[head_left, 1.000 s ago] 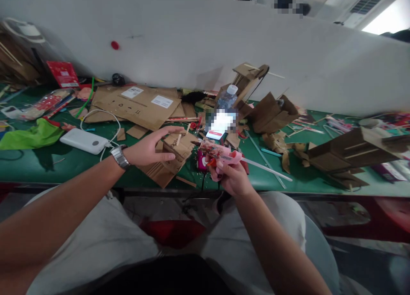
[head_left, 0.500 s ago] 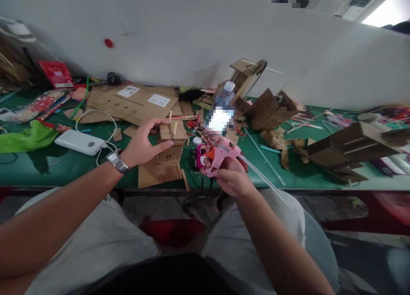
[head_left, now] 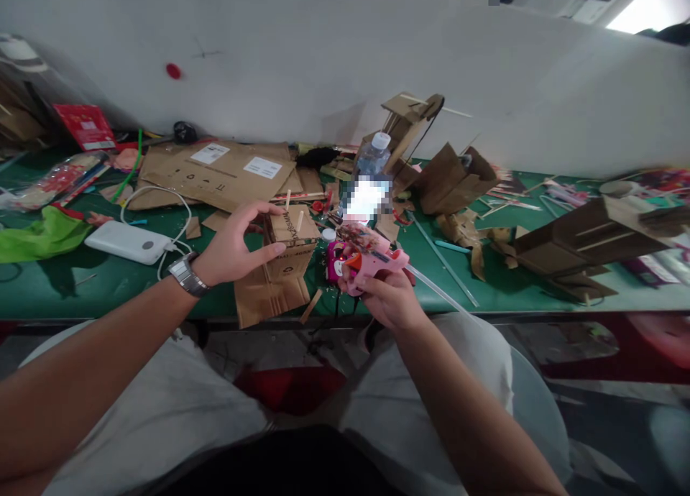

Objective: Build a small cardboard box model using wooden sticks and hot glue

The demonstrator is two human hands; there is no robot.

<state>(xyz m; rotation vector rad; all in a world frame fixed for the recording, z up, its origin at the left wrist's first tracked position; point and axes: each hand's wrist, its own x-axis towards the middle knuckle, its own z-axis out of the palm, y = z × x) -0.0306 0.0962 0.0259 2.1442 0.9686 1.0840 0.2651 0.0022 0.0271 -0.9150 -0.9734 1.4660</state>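
A small cardboard box (head_left: 291, 262) with two thin wooden sticks standing up from its top sits near the table's front edge. My left hand (head_left: 234, 243) is at its left end, fingers and thumb spread apart. The thumb overlaps the box's front side; whether it touches cannot be told. In my right hand (head_left: 391, 295) is a pink hot glue gun (head_left: 371, 262) with an orange trigger, nozzle pointing left and a clear glue stick (head_left: 439, 291) out of its back. Behind the gun, a magenta object (head_left: 335, 267) is partly hidden.
A white power bank (head_left: 126, 242) with a cable lies at left. Flat cardboard (head_left: 215, 176), a bottle (head_left: 374, 154) and a lit screen (head_left: 365, 200) are farther back. More cardboard constructions (head_left: 571, 241) stand at right. A loose cardboard strip (head_left: 311, 306) lies at the front edge.
The cardboard box has turned slightly, its front flap swinging, and shifted right relative to my left hand. The glue gun has tilted a little, still in my right hand. The view has shifted slightly.
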